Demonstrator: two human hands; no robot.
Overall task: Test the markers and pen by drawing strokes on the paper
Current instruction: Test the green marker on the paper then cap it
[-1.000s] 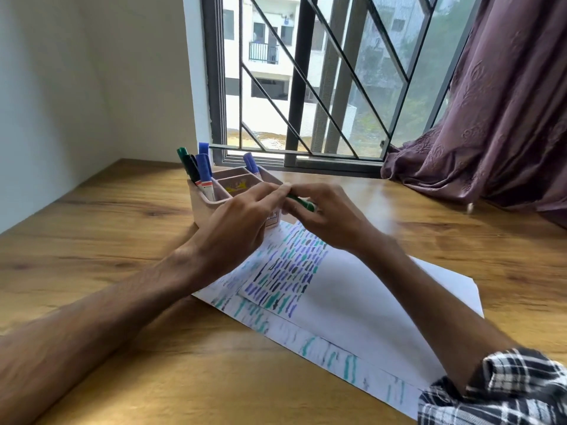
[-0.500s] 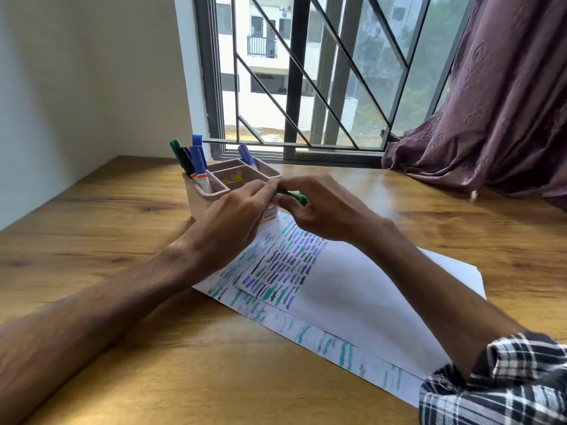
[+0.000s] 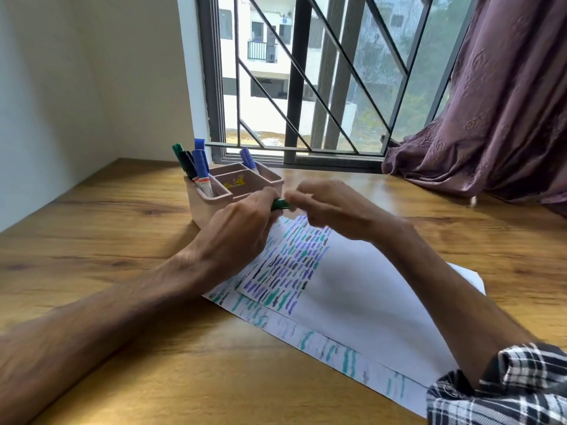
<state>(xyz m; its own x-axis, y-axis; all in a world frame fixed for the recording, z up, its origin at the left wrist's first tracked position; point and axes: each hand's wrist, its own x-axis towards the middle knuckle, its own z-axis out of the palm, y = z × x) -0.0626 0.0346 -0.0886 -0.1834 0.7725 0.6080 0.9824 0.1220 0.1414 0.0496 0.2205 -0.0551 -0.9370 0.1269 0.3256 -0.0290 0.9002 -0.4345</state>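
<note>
Inspector: Grip status on both hands, and location of the item under test?

Operator: I am reading the head view. The left hand (image 3: 239,228) is wrapping its thumb and fingers round a green marker (image 3: 280,204), with only a short green end showing past the fingertips. The right hand (image 3: 333,210) is blurring. Its fingers are curling, tips just beside that green end, but I cannot tell whether they are pinching it, holding a cap or holding nothing.

Inspector: Position of the marker?

Operator: It is hanging above the far edge of the paper (image 3: 368,286), clear of the sheet, just at 3 o'clock of the organizer (image 3: 202,210).

Inspector: Bearing and axis?

Operator: From the left knuckles the exposed end is lying at about 2 o'clock; from the right fingertips, at 9 o'clock. The long axis is running close to 9-to-3, nearly level, and the exposed end is pointing to 3 o'clock, at the right hand. I cannot tell which end is the tip.

Inspector: Assessment?

Operator: The left hand is carrying the load and sitting nearer. I am judging this as a cap step, so any pull or push is needing to run along that 9-to-3 line. Strokes are covering the paper's 9 o'clock side, and the spare markers (image 3: 199,162) are standing in the organizer.
</note>
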